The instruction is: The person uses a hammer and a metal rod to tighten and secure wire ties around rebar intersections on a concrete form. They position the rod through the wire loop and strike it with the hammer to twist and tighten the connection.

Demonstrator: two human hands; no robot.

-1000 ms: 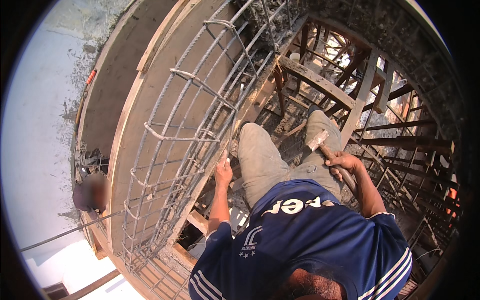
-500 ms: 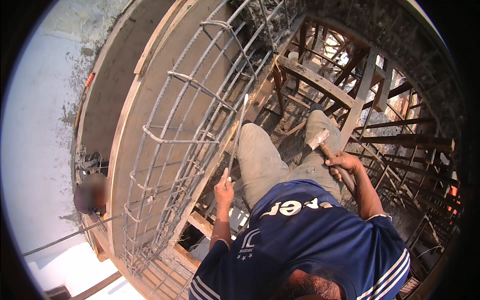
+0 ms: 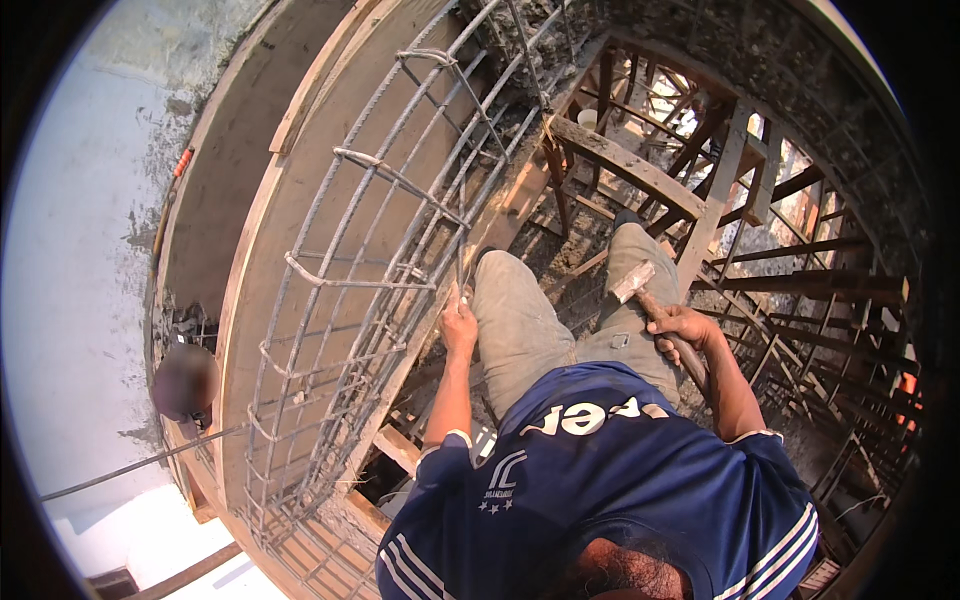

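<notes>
My right hand [image 3: 682, 333] is closed round the wooden handle of a hammer [image 3: 632, 282], whose worn metal head rests over my right thigh. Out to the left, my left hand [image 3: 458, 328] has its fingers wrapped round a thin metal rod [image 3: 461, 265]. The rod points away from me, along the inner side of a rebar cage [image 3: 322, 283]; where its far end sits among the bars I cannot tell. A wooden board edge [image 3: 515, 205] runs beside the cage, close to my left knee.
Timber beams [image 3: 630, 165] and many props [image 3: 820, 285] fill the right side, with open gaps between them. A plywood formwork panel [image 3: 290, 190] stands behind the cage. Another person [image 3: 186, 385] is beyond it at the left, near a long bar [image 3: 140, 468].
My left hand has moved forward and slightly right, and the rod's pale tip no longer stands out beyond the cage. The hammer and my right hand have barely shifted.
</notes>
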